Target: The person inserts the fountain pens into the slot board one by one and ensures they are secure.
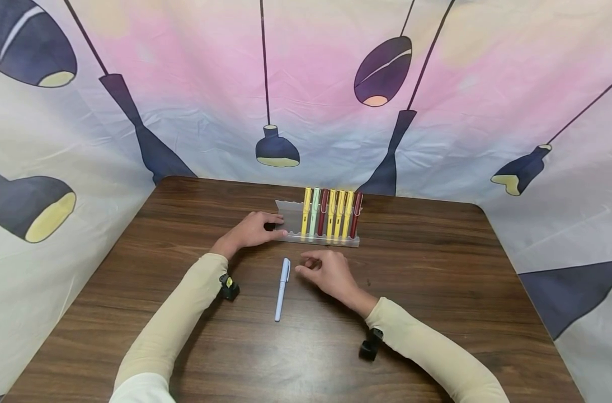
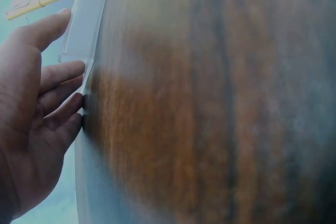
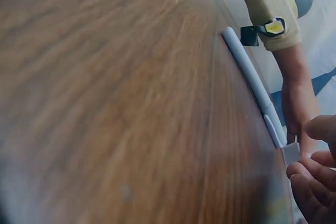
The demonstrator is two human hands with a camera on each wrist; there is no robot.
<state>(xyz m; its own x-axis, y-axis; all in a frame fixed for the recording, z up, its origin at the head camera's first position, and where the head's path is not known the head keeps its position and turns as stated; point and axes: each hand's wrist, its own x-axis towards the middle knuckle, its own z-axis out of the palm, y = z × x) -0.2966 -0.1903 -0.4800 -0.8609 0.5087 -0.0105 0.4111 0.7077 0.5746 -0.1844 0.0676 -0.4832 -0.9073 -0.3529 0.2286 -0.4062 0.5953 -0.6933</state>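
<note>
A clear plastic pen rack [image 1: 288,215] stands toward the back of the table with several capped pens leaning in it: yellow pens [image 1: 306,212], a mint green pen [image 1: 314,212] and dark red pens [image 1: 356,215]. My left hand [image 1: 255,228] rests at the rack's left end, thumb by the front lip and fingers along the side. In the left wrist view those fingers are fairly straight. A light blue capped pen [image 1: 282,291] lies on the table in front of the rack, cap end away from me. Just right of its cap, my right hand [image 1: 331,272] hovers with loosely bent fingers, holding nothing.
The dark wood table [image 1: 437,268] reaches back to a cloth backdrop [image 1: 210,134] printed with hanging lamps. Small black wrist cameras [image 1: 370,344] sit on both sleeves. Bare rack slots lie left of the pens.
</note>
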